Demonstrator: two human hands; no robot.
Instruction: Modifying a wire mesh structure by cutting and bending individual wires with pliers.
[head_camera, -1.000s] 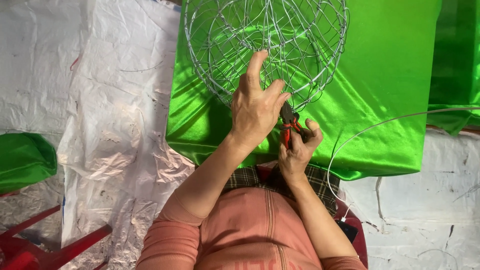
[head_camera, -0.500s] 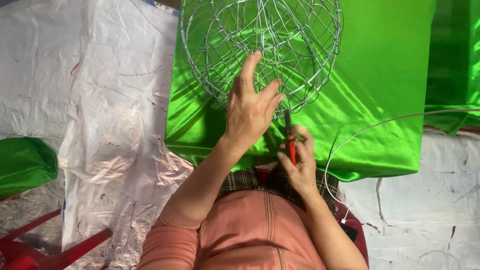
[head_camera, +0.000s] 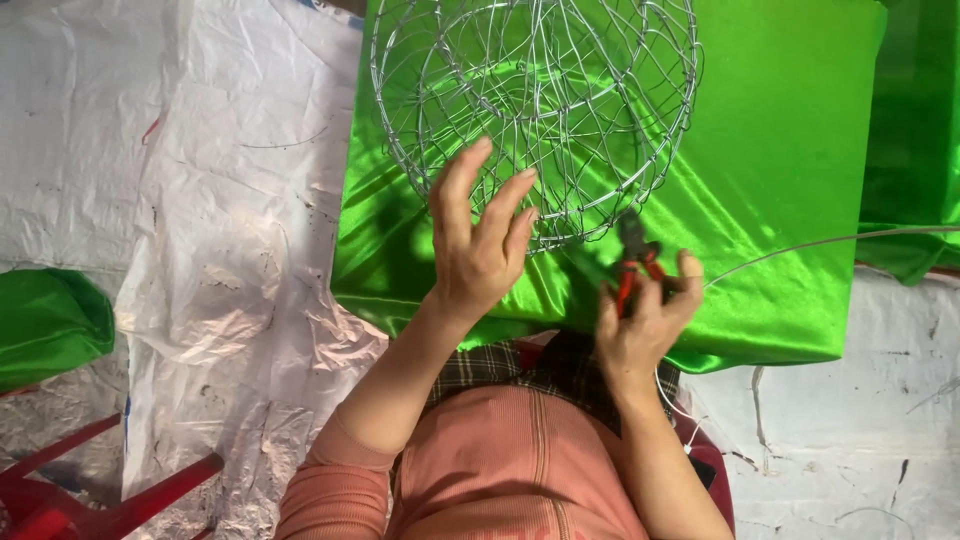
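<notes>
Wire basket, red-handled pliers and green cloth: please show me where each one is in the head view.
wire basket (head_camera: 560, 90): head view, on its wire mesh.
red-handled pliers (head_camera: 632, 262): head view, near the joint.
green cloth (head_camera: 790, 180): head view, on its bare right part.

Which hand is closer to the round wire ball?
The left hand: its fingers lie against the lower edge of the wire ball. The right hand sits just below the ball, gripping red-handled pliers.

You sit in a makeshift craft workshop: crinkled white plastic sheeting (head_camera: 210, 250) covers the floor, shiny green satin fabric (head_camera: 790, 180) drapes the surface.
</notes>
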